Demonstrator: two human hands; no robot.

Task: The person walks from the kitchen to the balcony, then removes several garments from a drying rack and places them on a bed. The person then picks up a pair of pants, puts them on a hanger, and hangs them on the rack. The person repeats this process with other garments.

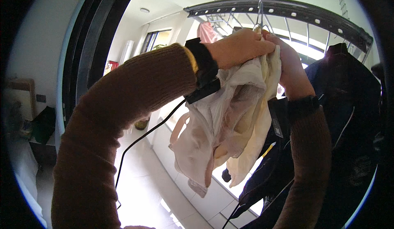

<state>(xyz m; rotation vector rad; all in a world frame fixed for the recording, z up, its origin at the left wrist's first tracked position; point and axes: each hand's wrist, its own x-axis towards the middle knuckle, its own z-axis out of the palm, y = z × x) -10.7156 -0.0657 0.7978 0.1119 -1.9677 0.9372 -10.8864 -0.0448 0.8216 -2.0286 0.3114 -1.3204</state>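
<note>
Both of my hands are raised to a metal hanger (260, 12) that hooks onto the dark perforated rail (277, 7) of a ceiling drying rack. My left hand (241, 47) comes in from the left and pinches the top of a pale, thin garment (200, 136) between thumb and fingers. My right hand (289, 63) is at the same bunched fabric from the right, its fingertips partly hidden behind the cloth and my left thumb. Pale yellowish cloth (246, 161) hangs down beside the whitish garment. Each wrist wears a black strap.
A dark jacket (344, 106) hangs from the rail at the right. Pink cloth (207, 32) hangs behind my left hand. A black door frame (92, 41) stands at the left, and a black cable (147, 127) trails from my left wrist. Pale floor tiles lie below.
</note>
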